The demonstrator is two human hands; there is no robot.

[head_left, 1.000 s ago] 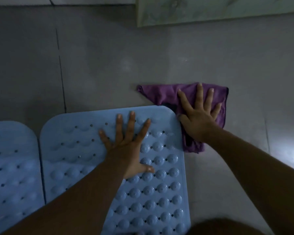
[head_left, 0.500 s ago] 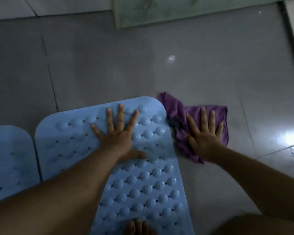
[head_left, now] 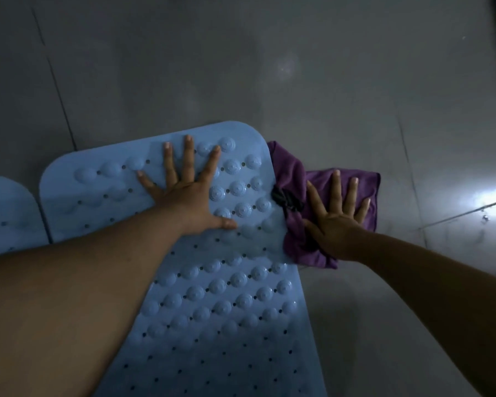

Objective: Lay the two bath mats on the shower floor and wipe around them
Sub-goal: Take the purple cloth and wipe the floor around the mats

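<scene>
A: Head view, the only 1. 2 blue bath mats are down on the grey tiled shower floor [head_left: 341, 96]. The big mat [head_left: 212, 282] runs from near centre to mid frame; the second mat [head_left: 9, 213] sits just beside it at the left edge, mostly cut off.

B: How will the mat handle?

A: My guess: soft rubber, floppy, light, studded on top with drain holes. Should grip wet tile once pressed. To shift it, take a corner or an edge, not the middle.

B: Cloth?

A: The purple cloth [head_left: 364, 181] is bunched on the floor, touching the big mat's right edge near its far corner. Limp and light, probably damp. Works under a flat palm; no pinch needed.

B: Hands?

A: The left hand [head_left: 188, 202] is flat on the big mat's far end, fingers spread wide, gripping nothing, only pressing. The right hand [head_left: 337, 222] is flat on the cloth, fingers splayed, not curled around it. Wiping looks under way on the right side.
</scene>
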